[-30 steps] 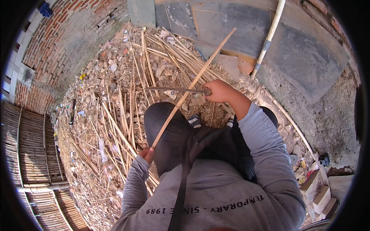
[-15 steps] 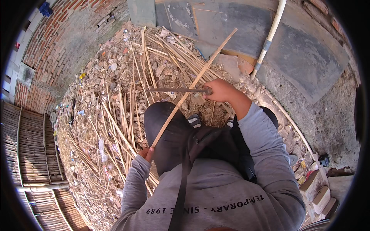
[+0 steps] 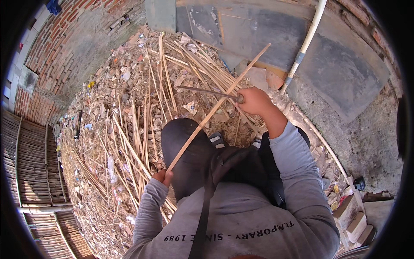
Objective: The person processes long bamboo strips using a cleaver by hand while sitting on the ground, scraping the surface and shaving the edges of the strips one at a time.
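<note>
At far left stands a brown panel of horizontal bamboo slats (image 3: 32,172); above it, a weathered red brick wall (image 3: 86,39) curves along the rim. To their right, loose, thin, straw-coloured strips (image 3: 137,142) lie across brown, rubble-strewn ground (image 3: 92,125). The left hand (image 3: 163,177) is closed, fingers curled around the lower end of a long, flat, pale tan strip (image 3: 197,129). This strip slopes up and to the right, passing over the left knee in black trousers (image 3: 181,136); contact with the knee cannot be determined. A dark, narrow, long blade (image 3: 200,90) points left and crosses the pale tan strip beside the right hand (image 3: 257,102), which is closed in a fist on the blade's handle end. Further right, a slanting white pipe (image 3: 307,41) stands before a grey wall (image 3: 340,69).
</note>
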Demonstrator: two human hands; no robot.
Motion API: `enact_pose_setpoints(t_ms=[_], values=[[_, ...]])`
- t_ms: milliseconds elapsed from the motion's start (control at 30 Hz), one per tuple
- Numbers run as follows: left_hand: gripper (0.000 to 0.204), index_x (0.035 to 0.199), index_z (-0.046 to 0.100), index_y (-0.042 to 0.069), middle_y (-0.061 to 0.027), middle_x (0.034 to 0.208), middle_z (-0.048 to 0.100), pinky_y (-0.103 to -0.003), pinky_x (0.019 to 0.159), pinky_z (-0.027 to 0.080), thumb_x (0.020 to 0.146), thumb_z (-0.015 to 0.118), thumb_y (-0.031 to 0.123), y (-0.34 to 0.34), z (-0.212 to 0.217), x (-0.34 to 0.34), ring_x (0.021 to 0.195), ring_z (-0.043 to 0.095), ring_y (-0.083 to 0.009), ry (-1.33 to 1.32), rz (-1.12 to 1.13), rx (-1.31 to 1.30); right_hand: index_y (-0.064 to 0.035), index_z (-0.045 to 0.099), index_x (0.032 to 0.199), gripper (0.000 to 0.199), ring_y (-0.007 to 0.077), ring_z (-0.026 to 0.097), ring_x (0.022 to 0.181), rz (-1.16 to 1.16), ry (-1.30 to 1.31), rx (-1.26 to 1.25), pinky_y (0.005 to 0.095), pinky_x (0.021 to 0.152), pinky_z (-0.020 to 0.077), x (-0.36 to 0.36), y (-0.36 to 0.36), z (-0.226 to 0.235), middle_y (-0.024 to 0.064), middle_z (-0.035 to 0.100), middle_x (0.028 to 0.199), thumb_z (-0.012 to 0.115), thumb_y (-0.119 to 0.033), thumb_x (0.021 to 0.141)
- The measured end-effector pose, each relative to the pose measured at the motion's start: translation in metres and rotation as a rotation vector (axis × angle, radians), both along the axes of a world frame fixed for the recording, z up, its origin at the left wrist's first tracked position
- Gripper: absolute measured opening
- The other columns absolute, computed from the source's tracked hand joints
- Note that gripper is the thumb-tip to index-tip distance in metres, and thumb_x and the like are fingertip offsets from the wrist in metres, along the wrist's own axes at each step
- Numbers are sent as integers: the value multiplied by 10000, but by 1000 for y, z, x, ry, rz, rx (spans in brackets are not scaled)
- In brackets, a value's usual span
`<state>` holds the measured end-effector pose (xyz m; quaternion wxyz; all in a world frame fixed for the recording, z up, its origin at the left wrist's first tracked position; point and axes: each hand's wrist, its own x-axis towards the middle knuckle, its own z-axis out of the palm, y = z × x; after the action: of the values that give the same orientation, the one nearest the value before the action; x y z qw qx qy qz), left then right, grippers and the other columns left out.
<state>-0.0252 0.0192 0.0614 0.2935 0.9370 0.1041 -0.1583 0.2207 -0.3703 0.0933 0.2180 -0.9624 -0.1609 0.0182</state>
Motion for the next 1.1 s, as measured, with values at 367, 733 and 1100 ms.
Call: enact_pose_setpoints(t_ms=[367,733,1100], values=[[375,824,574,17,-168,652,612,-425,576,473,982,478,343,16,10,-11,623,628,-349,-342,166,114,-69,666,988,329,398,635,818,-160,-106,185,464,729,505,10,-19,4,206,658,812,715,-299,759],[387,926,604,63,-181,685,610,-414,602,482,983,465,420,11,2,-33,633,613,-383,-180,55,39,-107,642,882,253,364,637,777,222,23,68,466,683,502,-10,27,-4,137,643,745,711,-309,745],[451,896,610,63,8,604,432,-303,540,357,988,464,480,27,21,-38,573,395,-109,28,121,-171,-122,674,1018,311,359,642,900,255,79,-183,456,768,517,-16,44,8,152,676,930,692,-251,735]])
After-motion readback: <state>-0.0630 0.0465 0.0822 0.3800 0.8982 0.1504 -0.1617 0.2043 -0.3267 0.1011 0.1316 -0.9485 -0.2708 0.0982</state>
